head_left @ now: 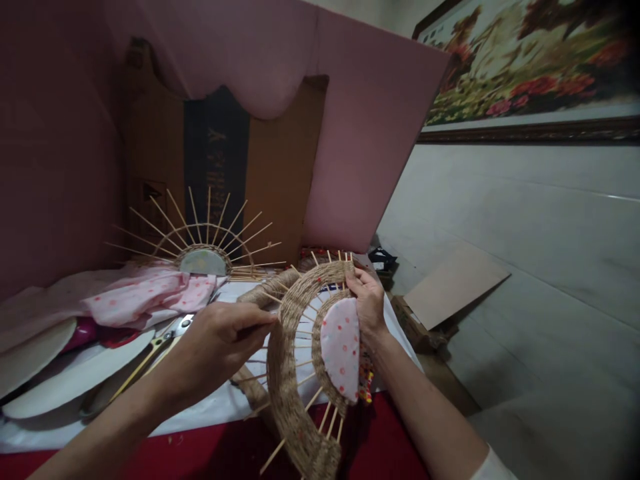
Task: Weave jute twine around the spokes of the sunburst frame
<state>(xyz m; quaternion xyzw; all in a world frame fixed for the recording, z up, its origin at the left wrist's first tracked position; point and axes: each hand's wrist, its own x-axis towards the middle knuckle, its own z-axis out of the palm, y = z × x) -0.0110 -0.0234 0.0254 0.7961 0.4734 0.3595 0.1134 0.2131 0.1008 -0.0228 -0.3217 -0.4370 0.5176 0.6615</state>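
Note:
A half-round woven piece (287, 353), made of jute twine wound over thin wooden sticks, is held up in front of me. Its flat centre is a half-disc of pink dotted cloth (341, 347). My right hand (369, 300) grips the woven band's upper end, thumb on the near side. The fingers of my left hand (227, 343) are pinched together at the band's outer left edge, by a stick; whatever lies between them is too small to make out. Behind the piece lies a roll of twine (267, 287).
A second half-round stick frame (205, 260) stands at the back against a cardboard sheet (285, 167). On the left lie pink dotted cloth (150, 293), scissors (163, 343) and white curved pieces (85, 373). A flat board (457, 283) leans by the right wall.

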